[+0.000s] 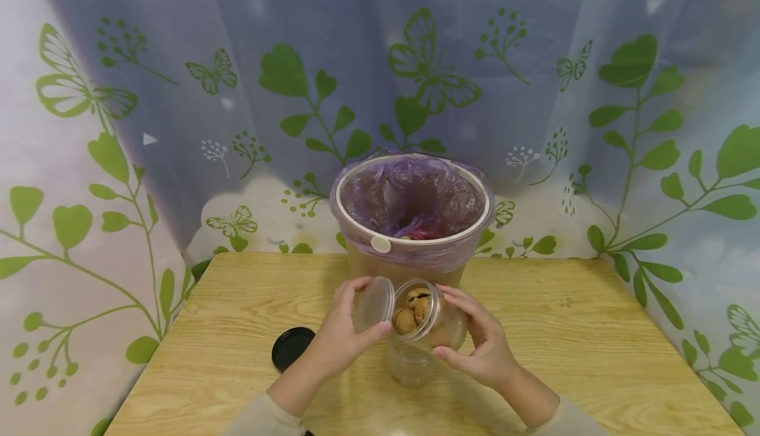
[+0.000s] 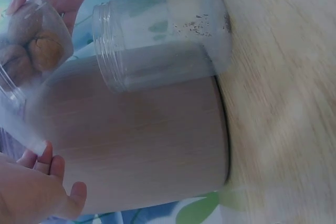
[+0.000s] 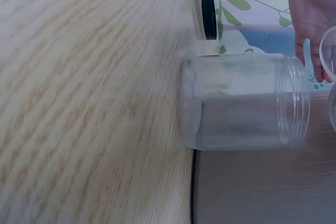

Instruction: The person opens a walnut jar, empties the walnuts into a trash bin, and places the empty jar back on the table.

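Observation:
My left hand (image 1: 341, 334) pinches a clear plastic lid (image 1: 375, 304) by its edge, held upright beside the mouth of a small clear jar (image 1: 454, 327). Fingers and thumb of my right hand (image 1: 489, 343) grip that jar, which is tilted with its mouth toward the lid. Several walnuts (image 1: 418, 304) lie inside it, also visible in the left wrist view through the jar wall. Below both hands a second, larger-looking clear jar (image 2: 163, 40) stands uncovered on the table, with dark crumbs near its bottom.
A bin (image 1: 412, 264) lined with a purple plastic bag (image 1: 380, 192) stands behind the jars. On the wooden table (image 1: 237, 291), a black lid (image 1: 293, 349) lies left of my left hand. A patterned curtain (image 1: 332, 27) hangs behind and along the sides.

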`<state>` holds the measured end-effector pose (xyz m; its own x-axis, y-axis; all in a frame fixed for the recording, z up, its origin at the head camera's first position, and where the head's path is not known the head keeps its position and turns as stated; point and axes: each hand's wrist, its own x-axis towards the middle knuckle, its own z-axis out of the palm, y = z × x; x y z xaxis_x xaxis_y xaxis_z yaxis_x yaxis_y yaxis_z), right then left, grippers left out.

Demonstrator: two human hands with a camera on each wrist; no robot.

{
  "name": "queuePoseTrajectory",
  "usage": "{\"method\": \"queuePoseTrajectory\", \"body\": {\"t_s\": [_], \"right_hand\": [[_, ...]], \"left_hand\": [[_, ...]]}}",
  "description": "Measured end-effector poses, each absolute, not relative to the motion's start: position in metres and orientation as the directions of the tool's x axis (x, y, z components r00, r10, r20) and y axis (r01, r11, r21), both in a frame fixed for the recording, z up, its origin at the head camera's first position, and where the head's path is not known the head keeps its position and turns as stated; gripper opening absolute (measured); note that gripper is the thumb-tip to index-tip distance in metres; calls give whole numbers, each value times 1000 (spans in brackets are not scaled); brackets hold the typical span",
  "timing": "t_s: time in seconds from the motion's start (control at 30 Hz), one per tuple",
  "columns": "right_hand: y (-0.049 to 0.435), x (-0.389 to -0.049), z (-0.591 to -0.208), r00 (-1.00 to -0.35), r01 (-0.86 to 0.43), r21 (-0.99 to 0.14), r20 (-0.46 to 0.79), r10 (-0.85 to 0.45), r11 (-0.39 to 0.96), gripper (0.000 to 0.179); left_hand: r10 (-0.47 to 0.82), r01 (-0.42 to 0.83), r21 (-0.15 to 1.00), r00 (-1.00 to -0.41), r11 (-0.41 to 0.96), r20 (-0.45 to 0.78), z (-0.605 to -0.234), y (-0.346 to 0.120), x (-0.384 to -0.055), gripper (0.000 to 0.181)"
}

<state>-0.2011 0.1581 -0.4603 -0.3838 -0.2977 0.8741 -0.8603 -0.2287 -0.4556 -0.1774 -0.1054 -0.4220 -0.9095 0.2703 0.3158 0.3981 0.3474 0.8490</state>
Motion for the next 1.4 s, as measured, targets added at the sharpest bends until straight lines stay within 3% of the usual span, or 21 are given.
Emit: {"method": "queuePoseTrajectory", "body": {"t_s": [0.4, 0.87, 1.4], "right_hand": [[160, -200, -460, -376, -863, -446, 880, -290, -237, 69], [162, -197, -458, -386, -860, -458, 873, -299, -225, 68], [165, -199, -461, -389, -857, -459, 874, -290, -233, 71]], "left_hand": [[270, 329, 880, -932, 342, 244, -432, -118, -179, 81], [279, 312, 857, -938, 411, 208, -448, -128, -184, 88], [342, 326, 856, -920, 400, 190, -462, -135, -186, 90]]}}
